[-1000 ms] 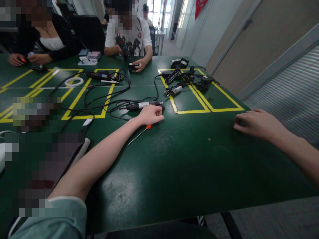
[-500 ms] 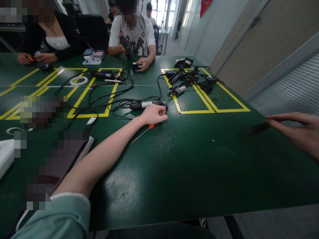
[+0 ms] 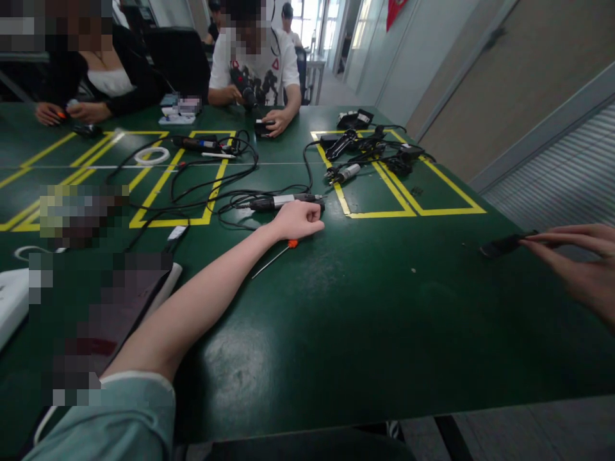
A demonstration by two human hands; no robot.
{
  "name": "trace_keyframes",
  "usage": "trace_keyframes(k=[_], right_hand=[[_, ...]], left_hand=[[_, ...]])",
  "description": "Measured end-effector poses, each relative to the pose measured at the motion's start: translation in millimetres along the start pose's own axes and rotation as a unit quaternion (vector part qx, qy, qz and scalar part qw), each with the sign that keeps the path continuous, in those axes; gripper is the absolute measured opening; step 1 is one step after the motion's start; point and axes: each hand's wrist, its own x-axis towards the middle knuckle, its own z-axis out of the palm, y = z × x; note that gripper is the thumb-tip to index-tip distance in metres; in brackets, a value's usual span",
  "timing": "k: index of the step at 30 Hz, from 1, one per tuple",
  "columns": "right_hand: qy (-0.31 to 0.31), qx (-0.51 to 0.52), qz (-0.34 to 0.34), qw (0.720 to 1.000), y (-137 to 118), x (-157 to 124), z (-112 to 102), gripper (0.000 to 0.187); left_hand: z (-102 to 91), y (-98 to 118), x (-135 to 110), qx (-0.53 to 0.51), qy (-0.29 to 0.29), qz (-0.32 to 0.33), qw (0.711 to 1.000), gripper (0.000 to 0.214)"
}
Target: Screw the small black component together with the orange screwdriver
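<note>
Green table (image 3: 365,333), right hand (image 3: 583,266) pinches some dark piece (image 3: 502,246), well apart from the curled left hand (image 3: 298,219); can't tell that one's grip.

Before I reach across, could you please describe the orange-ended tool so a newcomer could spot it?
On the green table, find the wearer's left hand. Just on that hand's near side lies the orange-ended tool, its thin shaft slanting toward the picture's lower left. The bright orange end sets it apart from the darker tool beyond the hand.
</note>
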Motion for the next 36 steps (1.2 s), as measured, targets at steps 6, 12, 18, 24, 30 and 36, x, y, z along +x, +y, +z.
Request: trace_keyframes(k=[6, 12, 18, 24, 30, 36], right_hand=[[-0.005, -0.05, -0.04, 0.998, 14, -5, 7, 0.04], [0.008, -0.044, -0.055, 0.998, 17, -9, 10, 0.037], [-0.021, -0.039, -0.082, 0.996, 23, -12, 12, 0.028], [0.024, -0.073, -0.1, 0.992, 28, -18, 23, 0.031], [0.0, -0.057, -0.052, 0.997, 23, -17, 27, 0.025], [0.032, -0.057, -0.106, 0.992, 19, -15, 30, 0.026]], left_hand=[[0.4, 1, 1, 0.002, 0.002, 0.001, 1.0, 0.012], [0.0, 0, 0, 0.006, 0.002, 0.004, 1.0, 0.013], [-0.6, 2, 0, 0.012, 0.001, 0.003, 1.0, 0.012], [-0.7, 2, 0, 0.014, 0.002, 0.0, 1.0, 0.012], [-0.7, 2, 0, 0.011, 0.001, -0.002, 1.0, 0.01], [-1.3, 3, -1, 0.006, 0.0, -0.002, 1.0, 0.011]])
